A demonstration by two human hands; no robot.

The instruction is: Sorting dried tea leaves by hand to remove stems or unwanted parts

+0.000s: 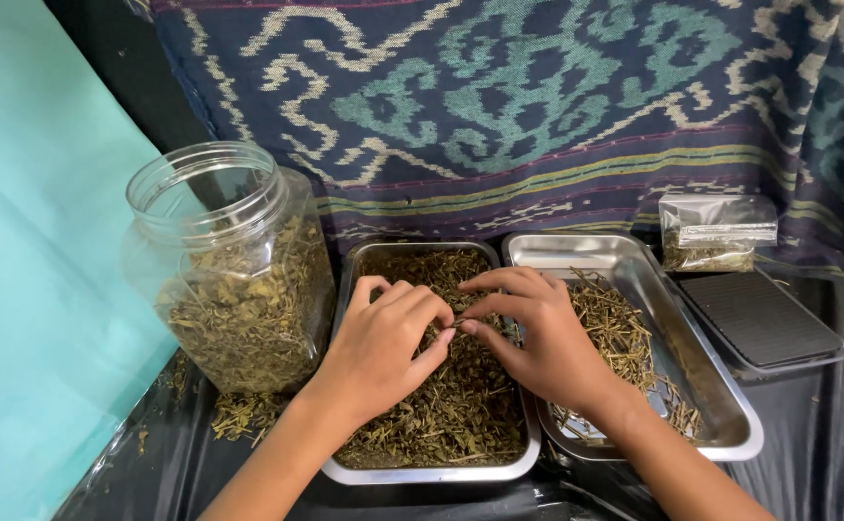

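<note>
Left hand [383,338] and right hand [538,338]: fingertips pinched together on a dried stem [457,322], over the herb-filled steel tray [422,473] at near centre. Second tray [731,425] to right; open plastic jar [229,270] to left.

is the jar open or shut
Open. The jar stands upright left of the tray, its wide mouth bare with no lid on it; dried herbs fill its lower part.

Shiny steel trays [634,253], clear glossy plastic jar [211,207], rough dry matt herbs [460,405], woven patterned cloth [538,96], glossy black plastic sheet [827,444], clear foil-like pouch [716,230].
</note>
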